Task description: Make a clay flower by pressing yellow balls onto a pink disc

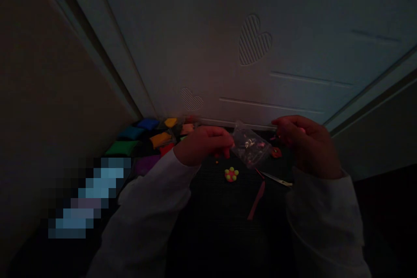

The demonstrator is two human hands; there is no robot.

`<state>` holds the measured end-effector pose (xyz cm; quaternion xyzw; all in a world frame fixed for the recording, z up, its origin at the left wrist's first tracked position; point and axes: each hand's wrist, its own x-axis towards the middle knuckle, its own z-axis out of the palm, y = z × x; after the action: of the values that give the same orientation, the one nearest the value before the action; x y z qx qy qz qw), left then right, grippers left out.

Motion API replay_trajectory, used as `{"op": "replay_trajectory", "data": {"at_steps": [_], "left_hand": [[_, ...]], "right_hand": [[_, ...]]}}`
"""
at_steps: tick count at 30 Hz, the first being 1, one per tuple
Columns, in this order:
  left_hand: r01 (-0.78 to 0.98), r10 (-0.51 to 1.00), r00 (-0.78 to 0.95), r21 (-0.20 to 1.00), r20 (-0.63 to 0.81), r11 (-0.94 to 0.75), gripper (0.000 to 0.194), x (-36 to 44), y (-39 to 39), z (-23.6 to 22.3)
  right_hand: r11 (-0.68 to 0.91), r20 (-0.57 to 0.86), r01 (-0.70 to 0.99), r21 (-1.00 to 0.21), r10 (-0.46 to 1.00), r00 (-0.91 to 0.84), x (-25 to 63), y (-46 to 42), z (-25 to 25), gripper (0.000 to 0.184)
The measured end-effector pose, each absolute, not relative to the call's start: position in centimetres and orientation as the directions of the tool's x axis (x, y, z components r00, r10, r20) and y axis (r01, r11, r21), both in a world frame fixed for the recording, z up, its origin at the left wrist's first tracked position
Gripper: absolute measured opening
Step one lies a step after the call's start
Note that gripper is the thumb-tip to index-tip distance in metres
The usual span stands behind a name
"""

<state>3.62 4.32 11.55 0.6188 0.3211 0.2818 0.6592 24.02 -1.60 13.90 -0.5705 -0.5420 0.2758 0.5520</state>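
My left hand (pixel 208 142) pinches the left edge of a clear plastic bag (pixel 239 150), which holds small shiny metal bits and something pink. To the right of the bag, my right hand (pixel 302 143) is closed with its fingers together; a small piece shows at its fingertips, too dark to name. Below the bag lies a small flower-shaped piece (pixel 231 175) with yellow-green balls around a reddish middle. A pink flat tool (pixel 257 200) and a slim pointed metal tool (pixel 276 179) rest on the dark surface. An orange-red piece (pixel 276 152) lies between the bag and my right hand.
Several coloured packets lie at the left, among them a green packet (pixel 122 147), a blue packet (pixel 147 123) and a purple packet (pixel 147 165). A pale panel (pixel 202 52) with striped hearts stands behind. A blurred-out bright patch (pixel 94 195) is at the lower left.
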Motion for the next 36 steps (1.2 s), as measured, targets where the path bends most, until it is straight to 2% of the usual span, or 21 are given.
{"op": "replay_trajectory", "data": {"at_steps": [6, 13, 23, 27, 32, 36], "left_hand": [[0.185, 0.583, 0.796, 0.982, -0.166, 0.027, 0.018, 4.0, 3.6, 11.7], [0.2, 0.52, 0.833, 0.979, -0.186, 0.03, 0.018, 4.2, 3.0, 12.3], [0.167, 0.546, 0.825, 0.986, -0.148, 0.015, 0.023, 4.1, 3.4, 11.8], [0.136, 0.584, 0.803, 0.991, -0.121, 0.019, 0.023, 3.8, 3.7, 11.6], [-0.052, 0.738, 0.675, 0.998, 0.005, 0.04, 0.019, 2.9, 4.4, 11.4], [-0.174, 0.798, 0.601, 0.981, 0.039, 0.083, 0.016, 2.7, 4.6, 11.4]], "right_hand": [[0.124, 0.091, 0.467, -0.876, 0.992, -0.093, 23.2, -1.6, 14.3, 0.026], [0.079, 0.001, 0.471, -0.879, 0.986, -0.165, 22.8, -1.1, 13.8, 0.03], [0.111, 0.107, 0.413, -0.904, 0.994, -0.033, 22.9, -1.4, 13.9, 0.026], [0.114, 0.119, 0.314, -0.942, 0.993, -0.004, 23.1, -1.0, 13.5, 0.027], [0.122, 0.134, 0.168, -0.978, 0.989, 0.06, 24.3, -0.8, 13.3, 0.029], [0.068, 0.068, 0.132, -0.989, 0.998, -0.004, 24.5, -1.0, 13.4, 0.028]]}}
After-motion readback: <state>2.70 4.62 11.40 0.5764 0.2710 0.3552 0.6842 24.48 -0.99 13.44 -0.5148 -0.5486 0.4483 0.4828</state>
